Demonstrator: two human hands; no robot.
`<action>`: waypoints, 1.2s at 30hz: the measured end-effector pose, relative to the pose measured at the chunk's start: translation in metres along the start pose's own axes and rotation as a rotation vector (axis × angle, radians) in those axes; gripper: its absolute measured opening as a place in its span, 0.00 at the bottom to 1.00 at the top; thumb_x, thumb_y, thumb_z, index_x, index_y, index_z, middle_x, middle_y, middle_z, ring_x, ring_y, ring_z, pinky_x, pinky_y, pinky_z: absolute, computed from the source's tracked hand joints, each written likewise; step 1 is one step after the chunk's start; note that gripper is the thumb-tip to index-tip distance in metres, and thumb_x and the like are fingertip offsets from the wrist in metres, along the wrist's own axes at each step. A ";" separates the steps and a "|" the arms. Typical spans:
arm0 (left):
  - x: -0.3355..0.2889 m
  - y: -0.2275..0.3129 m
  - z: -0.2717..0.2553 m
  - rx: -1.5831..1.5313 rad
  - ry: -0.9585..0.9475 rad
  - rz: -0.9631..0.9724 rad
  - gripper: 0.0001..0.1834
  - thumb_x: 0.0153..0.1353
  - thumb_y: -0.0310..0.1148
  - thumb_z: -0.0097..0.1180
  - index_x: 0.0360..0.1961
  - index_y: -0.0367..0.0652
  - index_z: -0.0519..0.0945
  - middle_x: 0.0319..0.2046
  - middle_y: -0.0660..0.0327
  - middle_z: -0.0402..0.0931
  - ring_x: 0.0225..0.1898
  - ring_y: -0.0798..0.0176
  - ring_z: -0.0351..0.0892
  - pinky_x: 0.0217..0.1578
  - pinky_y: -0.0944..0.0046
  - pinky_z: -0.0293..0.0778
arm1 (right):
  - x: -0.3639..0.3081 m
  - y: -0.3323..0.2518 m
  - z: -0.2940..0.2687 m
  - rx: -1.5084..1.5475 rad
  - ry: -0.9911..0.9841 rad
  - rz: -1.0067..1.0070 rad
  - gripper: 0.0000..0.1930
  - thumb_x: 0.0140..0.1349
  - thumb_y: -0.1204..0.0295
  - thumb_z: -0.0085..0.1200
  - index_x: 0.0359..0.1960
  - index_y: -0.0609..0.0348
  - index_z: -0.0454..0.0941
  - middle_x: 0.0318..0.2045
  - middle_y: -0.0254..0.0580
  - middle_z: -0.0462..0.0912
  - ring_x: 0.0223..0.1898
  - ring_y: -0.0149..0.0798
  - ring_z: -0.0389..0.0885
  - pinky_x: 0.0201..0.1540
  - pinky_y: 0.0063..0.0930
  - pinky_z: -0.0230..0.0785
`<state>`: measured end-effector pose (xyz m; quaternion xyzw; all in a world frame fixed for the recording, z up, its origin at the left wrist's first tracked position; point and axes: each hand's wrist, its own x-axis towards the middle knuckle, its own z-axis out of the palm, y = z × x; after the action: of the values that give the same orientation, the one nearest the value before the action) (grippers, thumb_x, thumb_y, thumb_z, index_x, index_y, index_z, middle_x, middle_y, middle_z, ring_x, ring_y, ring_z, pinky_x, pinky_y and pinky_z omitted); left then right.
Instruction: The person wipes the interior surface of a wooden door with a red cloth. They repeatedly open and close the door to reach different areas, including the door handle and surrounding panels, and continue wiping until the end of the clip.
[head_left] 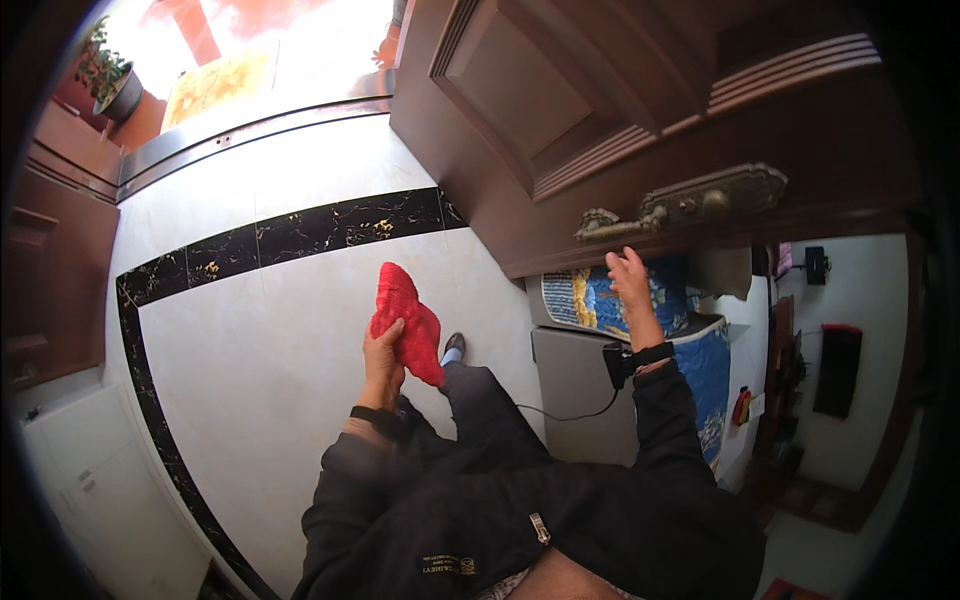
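A red cloth [407, 325] is gripped in my left hand [383, 350], its folds hanging out past the thumb over the white floor. My right hand [627, 277] is raised, fingers apart and with nothing in them, just below the ornate bronze-coloured handle [690, 203] of a brown panelled door [560, 110]. From this view I cannot tell whether the fingertips touch the door's edge. Dark bands circle both wrists, and a small black device with a cable sits at the right one.
A grey cabinet [585, 385] with blue patterned covers [703, 375] stands on the right. White floor tiles [300, 340] carry a black marbled border [310, 233]. Beyond the doorway's sill [255, 135] is a potted plant [115, 85]. A white cupboard [95, 480] is at lower left.
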<state>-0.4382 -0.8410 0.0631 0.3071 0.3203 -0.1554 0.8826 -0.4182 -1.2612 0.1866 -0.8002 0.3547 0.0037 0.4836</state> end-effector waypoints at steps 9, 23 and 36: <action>0.101 -0.088 0.084 0.140 0.054 0.096 0.21 0.55 0.28 0.66 0.49 0.40 0.72 0.41 0.58 0.78 0.40 0.62 0.79 0.43 0.61 0.77 | 0.075 -0.008 -0.014 0.461 -0.219 0.161 0.25 0.65 0.49 0.53 0.52 0.55 0.75 0.49 0.39 0.78 0.40 0.34 0.80 0.36 0.27 0.71; 0.223 -0.320 0.231 -0.319 0.129 -0.359 0.19 0.66 0.34 0.55 0.55 0.47 0.67 0.45 0.60 0.74 0.45 0.60 0.76 0.48 0.56 0.74 | 0.080 -0.033 -0.020 -0.248 -0.280 -0.262 0.28 0.75 0.53 0.27 0.45 0.64 0.76 0.51 0.52 0.79 0.53 0.42 0.77 0.48 0.30 0.70; 0.484 -0.198 0.238 -0.400 0.093 -0.165 0.16 0.70 0.36 0.49 0.56 0.46 0.66 0.50 0.61 0.70 0.53 0.62 0.68 0.55 0.57 0.67 | 0.074 -0.033 -0.004 -0.243 -0.004 -0.018 0.24 0.72 0.53 0.30 0.37 0.62 0.72 0.47 0.61 0.77 0.52 0.55 0.75 0.60 0.53 0.62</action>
<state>-0.0584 -1.1822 -0.2002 0.1053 0.4091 -0.1463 0.8945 -0.3454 -1.2962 0.1885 -0.8561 0.3434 0.0441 0.3837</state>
